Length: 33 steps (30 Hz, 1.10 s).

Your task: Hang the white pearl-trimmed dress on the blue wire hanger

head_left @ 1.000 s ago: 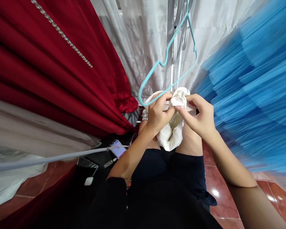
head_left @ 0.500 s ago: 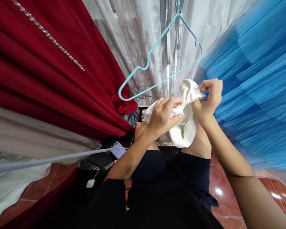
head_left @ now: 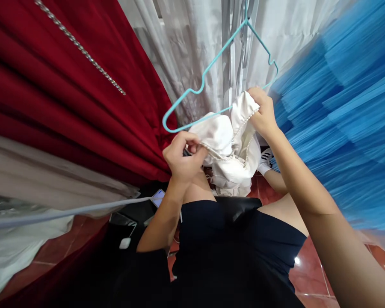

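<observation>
Just beyond the lap: white satin garment with pearl-trimmed edges, stretched between both hands;
Left hand: fingers curled, pinching the garment's lower pearled edge;
Right hand: gripping another pearled edge, higher up;
Turquoise hanger: close behind the garment, lower bar partly hidden by it;
Left side: red fabric; phone partly covered by the left forearm;
Right side: blue tulle; striped shoe nearby

- left hand + right hand, both bare, so 2
- just 1 thin light-blue hanger
- 1 white satiny garment, bead-trimmed
- 1 lit-up rectangular phone
- only 1 black-striped white sneaker
- 1 sparkly silver strand
</observation>
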Each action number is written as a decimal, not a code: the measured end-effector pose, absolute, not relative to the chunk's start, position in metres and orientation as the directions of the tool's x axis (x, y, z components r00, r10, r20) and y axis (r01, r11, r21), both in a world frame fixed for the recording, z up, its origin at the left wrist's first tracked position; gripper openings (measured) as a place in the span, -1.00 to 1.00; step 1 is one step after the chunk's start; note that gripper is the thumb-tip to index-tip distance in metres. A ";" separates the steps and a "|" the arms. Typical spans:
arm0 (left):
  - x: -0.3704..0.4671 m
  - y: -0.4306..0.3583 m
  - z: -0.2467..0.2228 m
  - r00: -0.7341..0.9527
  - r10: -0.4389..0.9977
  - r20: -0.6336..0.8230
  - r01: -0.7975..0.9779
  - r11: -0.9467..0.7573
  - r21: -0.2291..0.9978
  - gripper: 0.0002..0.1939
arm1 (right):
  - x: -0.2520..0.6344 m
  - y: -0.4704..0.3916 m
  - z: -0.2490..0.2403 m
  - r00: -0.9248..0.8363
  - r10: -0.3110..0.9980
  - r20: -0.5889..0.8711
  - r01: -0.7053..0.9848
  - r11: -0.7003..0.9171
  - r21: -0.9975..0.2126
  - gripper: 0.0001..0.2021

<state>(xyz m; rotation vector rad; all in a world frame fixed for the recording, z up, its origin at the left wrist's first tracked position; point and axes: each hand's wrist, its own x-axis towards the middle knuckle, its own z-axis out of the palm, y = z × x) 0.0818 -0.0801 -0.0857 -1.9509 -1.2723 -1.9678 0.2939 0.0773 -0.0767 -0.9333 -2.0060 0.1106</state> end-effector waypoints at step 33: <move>0.101 -0.022 -0.013 0.023 0.357 0.934 0.706 -0.667 0.237 -0.71 | 0.287 0.007 -0.078 -0.134 0.623 0.770 0.742 0.578 -0.339 -0.84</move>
